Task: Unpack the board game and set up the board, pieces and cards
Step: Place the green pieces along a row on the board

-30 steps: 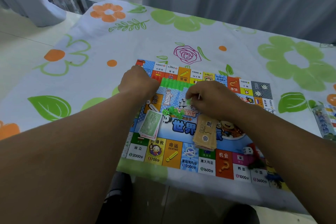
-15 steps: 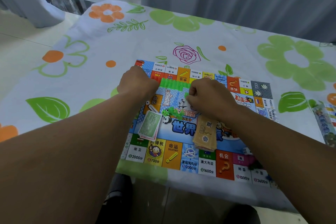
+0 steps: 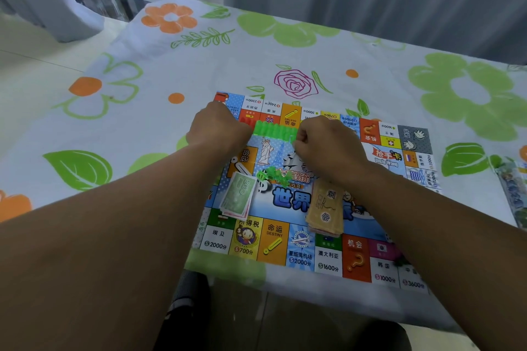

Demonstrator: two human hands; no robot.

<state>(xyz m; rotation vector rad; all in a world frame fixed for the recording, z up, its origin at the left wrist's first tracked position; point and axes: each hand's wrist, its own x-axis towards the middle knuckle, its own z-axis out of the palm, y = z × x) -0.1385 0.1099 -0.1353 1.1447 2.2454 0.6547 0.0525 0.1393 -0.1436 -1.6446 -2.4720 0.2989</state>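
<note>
Packet (image 3: 513, 194) half off right edge

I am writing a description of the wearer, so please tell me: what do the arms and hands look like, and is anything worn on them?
No sleeve shows above the left hand or the right hand; both arms are bare. No glove, watch, bracelet or ring is visible.

We see a glossy, printed card board (image 3: 273, 245) lying on a matt, floral-printed tablecloth (image 3: 159, 71) of soft cloth. The green strip of pieces (image 3: 275, 131) looks like translucent moulded plastic, the banknotes (image 3: 239, 194) and tan cards (image 3: 325, 208) like thin matt paper.
</note>
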